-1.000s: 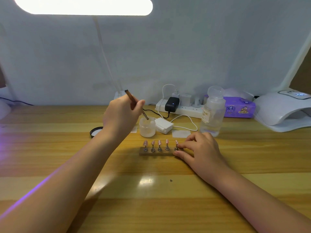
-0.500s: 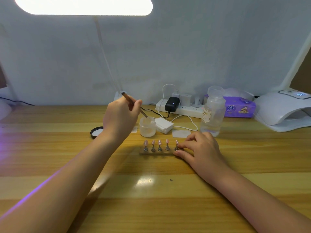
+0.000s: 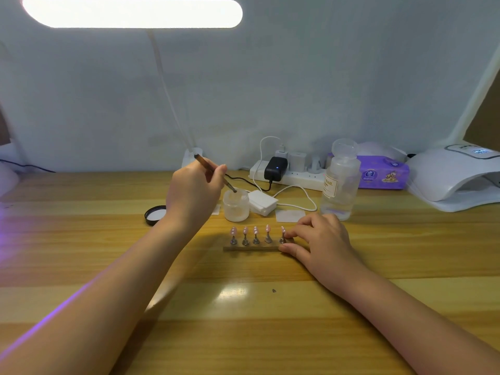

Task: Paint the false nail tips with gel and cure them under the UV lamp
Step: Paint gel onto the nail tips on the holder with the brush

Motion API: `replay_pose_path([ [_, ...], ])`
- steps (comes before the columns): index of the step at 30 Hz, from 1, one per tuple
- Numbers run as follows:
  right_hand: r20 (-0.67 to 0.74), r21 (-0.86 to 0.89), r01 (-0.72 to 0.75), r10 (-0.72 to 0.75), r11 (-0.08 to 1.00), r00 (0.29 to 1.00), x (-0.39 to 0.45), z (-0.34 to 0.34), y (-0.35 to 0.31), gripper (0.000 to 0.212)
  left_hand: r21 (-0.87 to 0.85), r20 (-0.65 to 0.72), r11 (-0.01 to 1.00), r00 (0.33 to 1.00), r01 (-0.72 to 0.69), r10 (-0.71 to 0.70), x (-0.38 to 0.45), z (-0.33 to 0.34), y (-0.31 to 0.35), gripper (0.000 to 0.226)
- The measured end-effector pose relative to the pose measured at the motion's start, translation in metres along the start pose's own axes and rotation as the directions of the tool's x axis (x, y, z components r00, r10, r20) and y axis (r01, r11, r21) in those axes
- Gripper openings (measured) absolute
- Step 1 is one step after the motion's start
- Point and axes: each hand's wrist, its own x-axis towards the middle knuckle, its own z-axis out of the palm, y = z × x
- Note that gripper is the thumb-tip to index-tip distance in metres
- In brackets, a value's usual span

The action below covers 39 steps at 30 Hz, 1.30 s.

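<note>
Five false nail tips (image 3: 255, 230) are standing in a row on a narrow holder strip (image 3: 250, 248) near the middle of the wooden table (image 3: 243, 334). The right hand (image 3: 322, 240) is pinching the strip's right end between curled fingers and thumb. The left hand (image 3: 193, 192) is gripping a brush (image 3: 213, 171), its tip dipping into the open gel jar (image 3: 236, 205) just behind the strip. The UV lamp (image 3: 454, 177) is sitting at the table's far right corner.

Wooden table (image 3: 81, 239), nail stand (image 3: 251, 248), jar (image 3: 236, 205), bottle (image 3: 339, 185), UV lamp (image 3: 454, 177)
</note>
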Motion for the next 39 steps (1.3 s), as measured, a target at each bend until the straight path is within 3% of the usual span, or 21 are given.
replay_pose_path([
  [7, 0.0, -0.015, 0.014, -0.014, 1.0, 1.0, 0.001, 0.001, 0.001, 0.036, -0.201, -0.086, 0.968, 0.982, 0.148, -0.168, 0.003, -0.006, -0.003, 0.028],
  [11, 0.002, -0.006, 0.008, -0.008, 1.0, 1.0, 0.001, 0.002, 0.002, 0.035, -0.183, 0.023, 0.966, 0.983, 0.185, -0.184, 0.002, -0.006, -0.002, 0.029],
  [15, -0.01, 0.007, 0.007, -0.007, 1.0, 1.0, 0.001, 0.001, 0.002, 0.035, -0.121, 0.012, 0.979, 0.986, 0.164, -0.163, -0.001, -0.004, -0.003, 0.025],
  [22, -0.009, 0.025, -0.008, 0.008, 1.0, 1.0, 0.002, 0.0, 0.002, 0.033, -0.373, -0.087, 0.92, 0.983, 0.12, -0.163, -0.003, -0.006, -0.001, 0.015],
  [30, -0.006, 0.056, -0.015, 0.016, 0.998, 1.0, 0.006, -0.008, 0.005, 0.026, -0.66, 0.246, 0.685, 0.95, 0.311, -0.194, 0.001, -0.025, 0.025, 0.004],
  [35, 0.0, 0.054, -0.019, 0.019, 0.998, 1.0, 0.004, -0.007, 0.008, 0.029, -0.676, 0.212, 0.684, 0.961, 0.274, -0.176, -0.022, -0.033, 0.016, 0.015],
  [39, 0.02, 0.104, -0.063, 0.061, 0.993, 0.998, 0.005, -0.005, 0.009, 0.03, -0.661, 0.128, 0.737, 0.989, 0.14, -0.073, -0.058, -0.033, -0.006, 0.015],
])
